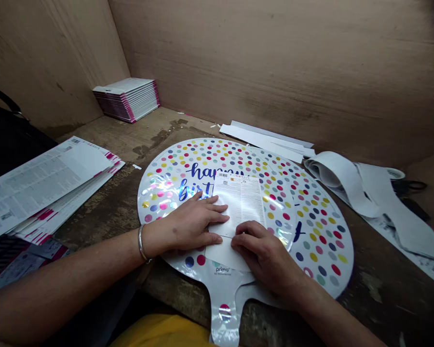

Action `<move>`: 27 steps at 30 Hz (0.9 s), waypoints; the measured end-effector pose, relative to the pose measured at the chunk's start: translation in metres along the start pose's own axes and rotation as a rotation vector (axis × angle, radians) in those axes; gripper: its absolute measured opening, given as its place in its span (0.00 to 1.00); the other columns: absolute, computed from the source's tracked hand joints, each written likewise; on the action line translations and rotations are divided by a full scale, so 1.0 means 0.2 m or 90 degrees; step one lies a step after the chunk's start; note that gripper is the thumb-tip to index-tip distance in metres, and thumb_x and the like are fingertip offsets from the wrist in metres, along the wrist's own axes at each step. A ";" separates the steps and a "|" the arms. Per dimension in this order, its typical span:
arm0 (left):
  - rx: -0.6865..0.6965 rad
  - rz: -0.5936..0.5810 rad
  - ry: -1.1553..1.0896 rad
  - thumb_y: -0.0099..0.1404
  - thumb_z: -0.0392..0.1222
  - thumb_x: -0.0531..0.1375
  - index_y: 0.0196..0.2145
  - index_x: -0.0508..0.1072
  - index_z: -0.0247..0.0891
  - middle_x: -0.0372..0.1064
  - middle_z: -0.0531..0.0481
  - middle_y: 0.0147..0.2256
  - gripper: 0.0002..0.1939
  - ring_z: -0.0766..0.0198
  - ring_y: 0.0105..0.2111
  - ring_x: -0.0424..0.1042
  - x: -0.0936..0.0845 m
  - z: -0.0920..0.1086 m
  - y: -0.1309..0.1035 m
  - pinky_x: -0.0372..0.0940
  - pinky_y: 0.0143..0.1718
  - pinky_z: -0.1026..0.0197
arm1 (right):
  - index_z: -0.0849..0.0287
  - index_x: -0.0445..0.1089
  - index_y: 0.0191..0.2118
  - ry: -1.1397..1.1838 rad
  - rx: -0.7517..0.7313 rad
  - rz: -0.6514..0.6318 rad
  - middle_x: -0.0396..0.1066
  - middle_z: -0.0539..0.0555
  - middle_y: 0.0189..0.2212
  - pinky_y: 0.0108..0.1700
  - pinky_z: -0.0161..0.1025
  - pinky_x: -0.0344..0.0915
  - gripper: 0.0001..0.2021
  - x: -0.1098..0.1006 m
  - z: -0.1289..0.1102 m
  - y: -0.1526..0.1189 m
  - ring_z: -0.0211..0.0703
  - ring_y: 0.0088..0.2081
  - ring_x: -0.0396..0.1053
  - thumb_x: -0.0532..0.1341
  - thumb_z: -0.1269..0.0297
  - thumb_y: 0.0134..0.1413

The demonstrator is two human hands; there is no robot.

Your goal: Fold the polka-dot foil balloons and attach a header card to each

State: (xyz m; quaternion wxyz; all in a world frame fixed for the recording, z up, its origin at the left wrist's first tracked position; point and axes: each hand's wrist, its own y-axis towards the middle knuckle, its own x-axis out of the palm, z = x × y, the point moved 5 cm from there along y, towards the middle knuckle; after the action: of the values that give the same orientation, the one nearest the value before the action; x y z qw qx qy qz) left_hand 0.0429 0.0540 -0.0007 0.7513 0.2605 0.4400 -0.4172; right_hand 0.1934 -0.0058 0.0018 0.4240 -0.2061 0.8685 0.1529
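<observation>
Flat, uninflated foil balloons (169, 164) with coloured dots lie overlapping on the table, the top one lettered "happy" with more text partly covered. On it rests a white printed card (244, 202) with a crease across its lower part. My left hand (193, 219) lies on the card's left edge, fingers stretched out and spread. At the right side of the crease, the curled fingers of my right hand (258, 246) are pinched together on the card. Its fingertips are partly hidden. The balloon's tail (224, 299) points towards me.
Printed card sheets (39, 178) lie at left, near a dark bag (10, 135). A stack of folded cards (130, 99) stands in the back corner. White paper strips (267, 140) and a curled label roll (369, 188) lie behind and right. Wooden walls (275, 58) enclose the table.
</observation>
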 end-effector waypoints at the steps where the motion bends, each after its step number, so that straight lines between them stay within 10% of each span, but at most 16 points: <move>1: 0.003 0.001 0.000 0.62 0.50 0.60 0.56 0.64 0.46 0.57 0.49 0.60 0.24 0.48 0.62 0.49 0.00 0.00 0.00 0.40 0.59 0.39 | 0.56 0.69 0.36 0.010 0.003 -0.004 0.66 0.54 0.38 0.42 0.37 0.64 0.08 -0.01 0.01 0.00 0.39 0.41 0.66 0.54 0.73 0.58; 20: 0.009 -0.010 0.008 0.61 0.48 0.61 0.55 0.65 0.46 0.57 0.49 0.59 0.25 0.50 0.62 0.50 -0.01 0.00 0.02 0.43 0.60 0.43 | 0.60 0.66 0.35 -0.104 -0.085 -0.047 0.66 0.56 0.36 0.38 0.38 0.63 0.07 0.04 -0.03 0.15 0.42 0.37 0.63 0.51 0.71 0.59; 27: 0.012 -0.025 -0.008 0.63 0.49 0.59 0.57 0.63 0.47 0.54 0.49 0.61 0.25 0.49 0.63 0.47 -0.01 -0.02 -0.01 0.41 0.60 0.41 | 0.56 0.61 0.34 0.169 0.147 -0.095 0.64 0.51 0.29 0.31 0.36 0.64 0.09 -0.19 0.13 -0.03 0.38 0.29 0.63 0.49 0.60 0.62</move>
State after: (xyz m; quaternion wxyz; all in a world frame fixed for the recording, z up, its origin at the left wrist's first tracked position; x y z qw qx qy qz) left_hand 0.0394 0.0574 -0.0020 0.7432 0.2560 0.4364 -0.4378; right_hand 0.2354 0.0087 0.0149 0.3365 -0.2381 0.9111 -0.0083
